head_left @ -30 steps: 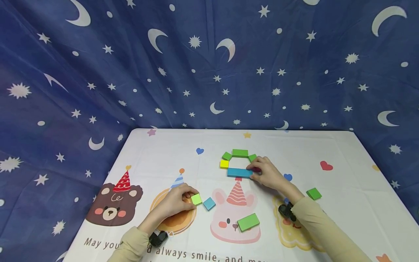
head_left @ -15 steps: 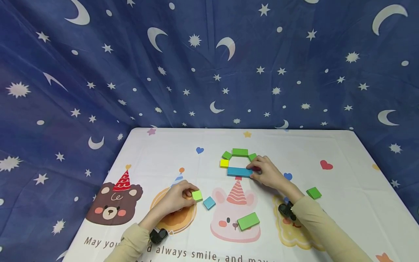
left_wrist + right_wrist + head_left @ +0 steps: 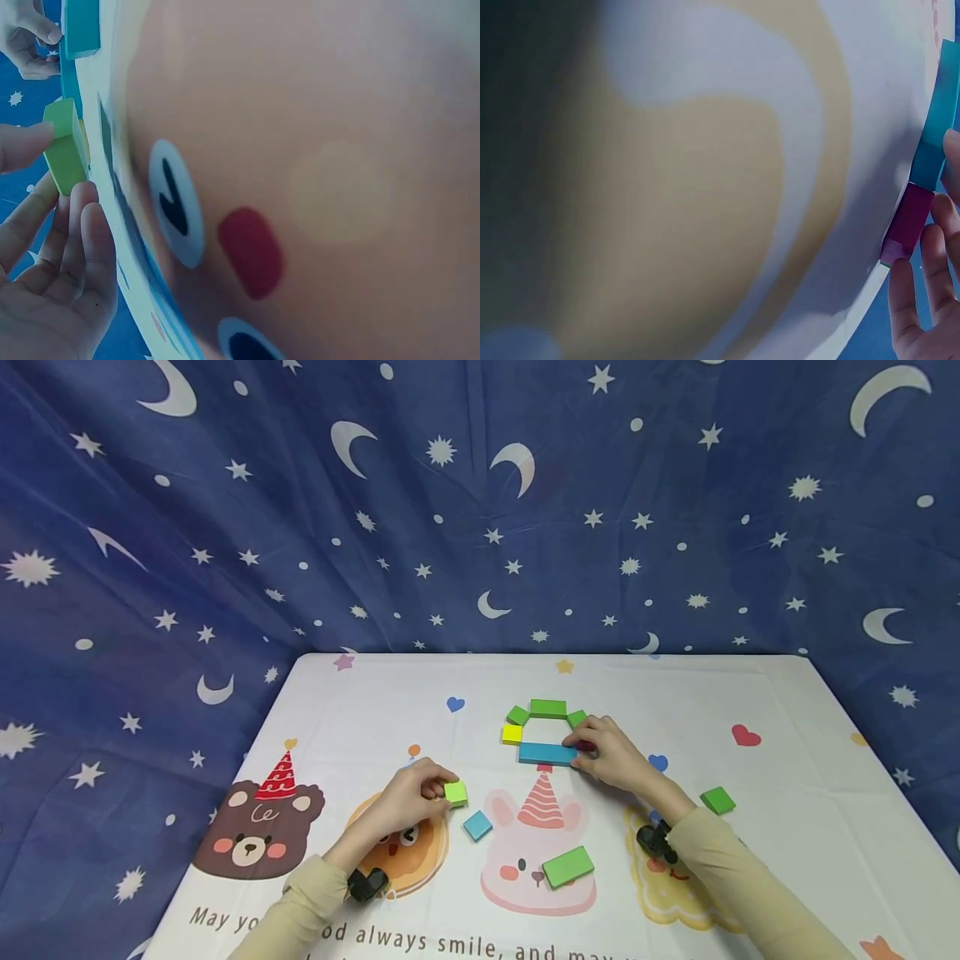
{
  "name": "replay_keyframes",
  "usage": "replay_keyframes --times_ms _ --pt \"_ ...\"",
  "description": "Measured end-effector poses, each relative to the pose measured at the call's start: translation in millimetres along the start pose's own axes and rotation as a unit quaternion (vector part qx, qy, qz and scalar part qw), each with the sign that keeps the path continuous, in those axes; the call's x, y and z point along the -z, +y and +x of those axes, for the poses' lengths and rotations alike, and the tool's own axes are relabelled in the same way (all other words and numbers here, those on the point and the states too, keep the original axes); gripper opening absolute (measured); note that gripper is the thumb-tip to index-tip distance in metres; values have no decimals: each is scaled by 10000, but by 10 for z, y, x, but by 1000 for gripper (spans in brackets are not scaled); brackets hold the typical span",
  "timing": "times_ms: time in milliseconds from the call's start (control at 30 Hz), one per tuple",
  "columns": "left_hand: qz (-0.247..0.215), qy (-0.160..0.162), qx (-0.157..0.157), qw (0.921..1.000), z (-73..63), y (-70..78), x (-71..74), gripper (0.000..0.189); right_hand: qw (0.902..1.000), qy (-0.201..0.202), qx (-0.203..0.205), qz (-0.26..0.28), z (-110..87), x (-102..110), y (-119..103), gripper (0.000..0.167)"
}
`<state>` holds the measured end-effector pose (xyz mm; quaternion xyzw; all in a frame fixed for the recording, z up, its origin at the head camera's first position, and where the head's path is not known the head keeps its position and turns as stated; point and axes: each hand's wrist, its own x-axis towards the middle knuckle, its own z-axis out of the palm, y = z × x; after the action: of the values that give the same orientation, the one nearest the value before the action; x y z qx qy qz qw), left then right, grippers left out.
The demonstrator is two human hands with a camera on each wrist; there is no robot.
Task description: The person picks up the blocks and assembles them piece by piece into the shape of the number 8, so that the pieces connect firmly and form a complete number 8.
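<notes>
My left hand [image 3: 411,795] pinches a light green block [image 3: 455,793] between thumb and fingers; in the left wrist view the thumb lies on one side of the green block [image 3: 66,146] and the fingertips on the other. A small blue block [image 3: 477,826] lies just right of and below it. My right hand [image 3: 611,752] holds the right end of a long blue block [image 3: 546,753] between thumb and index finger. In the right wrist view a magenta block [image 3: 907,219] meets the end of the long blue block [image 3: 936,120], with other fingertips right at its side.
Beyond the long blue block, a yellow block [image 3: 512,735], a small green block [image 3: 517,716], a green block [image 3: 548,708] and another small green one [image 3: 577,719] form an arch outline. Loose green blocks lie at front [image 3: 567,867] and right [image 3: 717,800] on the printed tablecloth [image 3: 810,860].
My left hand has moved away from me and slightly right with the light green block, past the small blue block. My right hand stays at the long blue block.
</notes>
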<state>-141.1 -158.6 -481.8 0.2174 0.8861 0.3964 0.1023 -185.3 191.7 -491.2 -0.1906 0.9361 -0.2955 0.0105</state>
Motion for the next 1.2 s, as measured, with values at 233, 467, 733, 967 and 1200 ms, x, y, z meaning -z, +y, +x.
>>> replay_keyframes --times_ms 233,467,733,967,1200 --pt "-33 -19 -32 10000 111 45 -28 30 10000 -45 -1 10 -7 15 -14 25" --pt "-121 22 22 9999 238 51 -81 32 10000 -44 1 6 -4 22 -17 24" --pt "-57 38 -96 9999 375 43 -128 32 10000 -54 -62 21 -6 21 -19 24" --pt "-23 -38 24 10000 469 65 -159 32 10000 27 -31 15 -4 17 -20 24" --pt "31 -131 -138 9998 568 95 -187 31 10000 -7 -55 -7 -1 16 -13 24"
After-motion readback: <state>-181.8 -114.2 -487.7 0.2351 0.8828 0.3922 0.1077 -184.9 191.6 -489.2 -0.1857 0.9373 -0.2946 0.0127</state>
